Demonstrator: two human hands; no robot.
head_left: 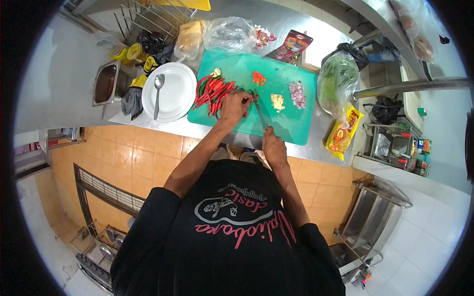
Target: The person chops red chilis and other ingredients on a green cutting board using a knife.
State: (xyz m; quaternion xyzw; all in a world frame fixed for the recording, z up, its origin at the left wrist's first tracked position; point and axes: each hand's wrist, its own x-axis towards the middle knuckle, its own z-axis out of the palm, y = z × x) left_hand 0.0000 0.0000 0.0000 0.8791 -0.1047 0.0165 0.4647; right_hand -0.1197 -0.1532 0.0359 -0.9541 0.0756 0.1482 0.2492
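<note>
My right hand (274, 147) is closed round the handle of a knife (260, 114), its blade pointing away from me over the green cutting board (291, 130). Beside the blade, my left hand (234, 106) is closed with bent fingers on a red chilli (245, 114), of which only a bit shows. A pile of long red chillies (211, 93) lies just left of that hand, with a pale garlic-like bulb (216, 72) at its far end. Right of the knife are small heaps of chopped red chilli (258, 78), minced pale garlic (277, 102) and diced purple shallot (297, 94).
A white plate (175, 106) with a spoon (158, 93) stands left of the board. Behind the board are clear plastic bags (230, 34) and a dark pouch (295, 45). To its right lie bagged greens (337, 81) and a yellow packet (344, 132). A metal bar (414, 90) juts in from the right.
</note>
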